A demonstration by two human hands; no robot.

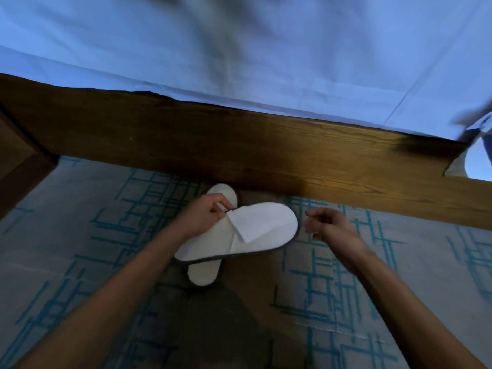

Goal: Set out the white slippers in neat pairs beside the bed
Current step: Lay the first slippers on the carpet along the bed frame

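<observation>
Two white slippers with dark edging lie crossed on the patterned carpet just in front of the wooden bed frame (266, 145). The upper slipper (255, 235) lies tilted across the lower slipper (205, 272), whose ends stick out above and below it. My left hand (205, 214) pinches the upper slipper at the edge of its folded strap flap. My right hand (330, 227) hovers just right of that slipper's toe, fingers loosely curled, holding nothing.
The bed's white sheet (239, 49) hangs over the frame at the top. A dark wooden piece of furniture (18, 166) stands at the left. Grey carpet with teal line pattern (372, 288) spreads all around the slippers.
</observation>
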